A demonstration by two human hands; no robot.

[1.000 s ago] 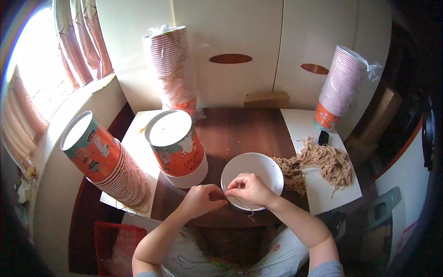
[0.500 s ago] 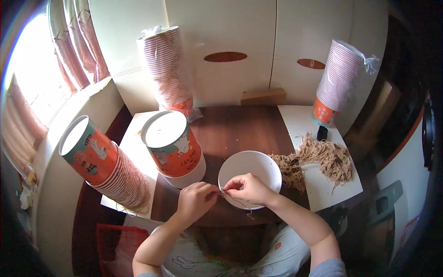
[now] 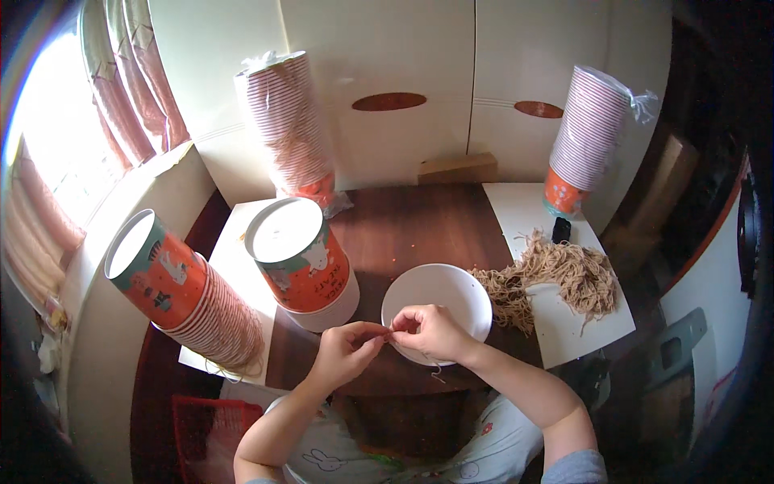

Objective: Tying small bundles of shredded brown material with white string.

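Observation:
A white paper bucket (image 3: 466, 294) stands on the dark table in front of me, its white inside facing up. Over its near left rim, my left hand (image 3: 345, 353) and my right hand (image 3: 435, 332) meet fingertip to fingertip, both pinching a thin tan cord (image 3: 437, 373). A loose end of it dangles below my right hand against the bucket's side; the bit between the fingers is mostly hidden. Beside the bucket on the right lies a heap of tan cords (image 3: 574, 278).
An upside-down orange printed bucket (image 3: 302, 274) stands left of my hands. Further left leans a stack of buckets (image 3: 201, 294). Bagged stacks rise at the back left (image 3: 286, 121) and back right (image 3: 587, 133). A small black object (image 3: 561, 231) sits by the cords.
My left thumb and fingers have drawn closer to my right fingertips at the cord. The view has shifted slightly; the bucket stays in place.

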